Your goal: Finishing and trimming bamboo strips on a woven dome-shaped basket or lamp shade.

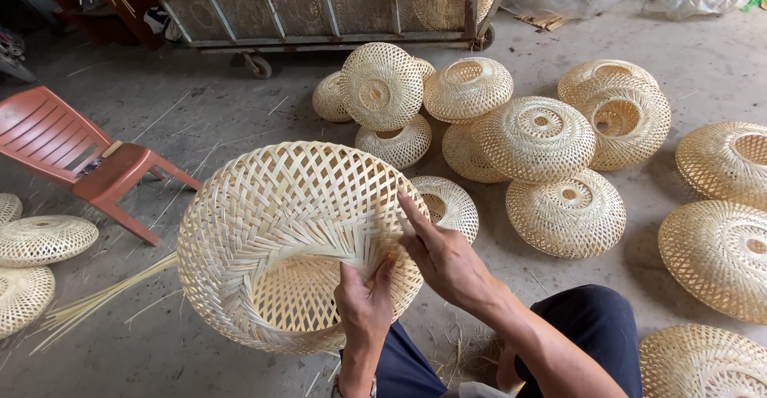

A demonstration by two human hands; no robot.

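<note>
- Basket [264, 230]: large open-weave bamboo shell, held tilted over the person's lap with its mouth toward the camera, seemingly so the unfinished rim faces the fingers. Loose strip ends fan inward at the near edge. Nothing is inside it.
- Left hand [363, 306]: comes up from below, thumb and fingers pinching the near rim of the basket where the loose strips gather; it seems to steady the work.
- Right hand [443, 258]: lies across the same edge, index finger stretched flat along the strips and the other fingers curled behind, pressing rather than gripping; whether it pinches a strip cannot be told.
- Finished shades [535, 138]: a heap of rounded woven pieces on the concrete floor ahead, some leaning on one another, mostly with the small top opening up or sideways. All look empty.
- More shades [719, 254]: along the right edge, apart from the heap, lying flat.
- Flat shades [44, 238]: a few at the left edge, near the chair.
- Strips [104, 298]: a bundle of loose bamboo lengths on the floor at left, beside the basket, within easy reach.
- Chair [80, 158]: red plastic, tipped over on its side.
- Cart [319, 6]: wheeled metal frame at the back, piled with woven pieces.
</note>
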